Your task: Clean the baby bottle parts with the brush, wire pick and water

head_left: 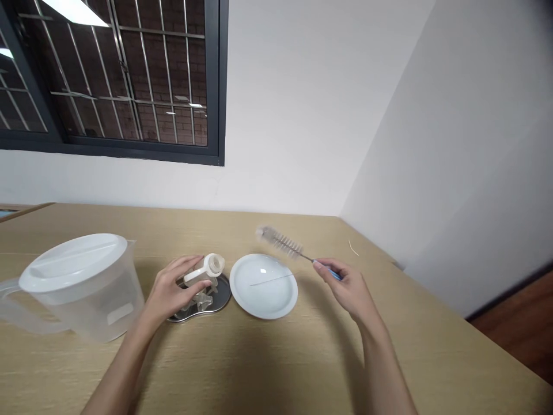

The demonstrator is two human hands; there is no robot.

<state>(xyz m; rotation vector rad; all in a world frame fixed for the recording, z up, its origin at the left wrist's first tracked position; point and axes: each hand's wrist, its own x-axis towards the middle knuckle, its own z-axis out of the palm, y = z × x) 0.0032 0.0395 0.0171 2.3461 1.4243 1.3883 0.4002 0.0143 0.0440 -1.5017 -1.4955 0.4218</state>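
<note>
The brush (288,243) is raised over the table (268,369), toward the far edge and its far right corner. Its bristle end points to the far edge and is slightly blurred; its blue handle is enclosed by the right grip (344,283), thumb and fingers closed on it.

The left grip (175,289) grasps a white part (207,268) between thumb and fingers. The part is tilted, with its round end directed to the right edge of the table.

Below the left grip is a dark tray (223,293) with a metal rim. Clear pieces (204,301) rest in the tray, partly hidden by the hand; their exact form cannot be determined.

The plate (265,300), white and round, is located just beside the tray, on the side of the right table edge. A thin rod (270,280) lies across the plate.

The pitcher (114,300), fitted with a white lid (80,259), stands upright at the left of the tray. A thin strip (353,248) lies near the right table edge, close to the far right corner
</note>
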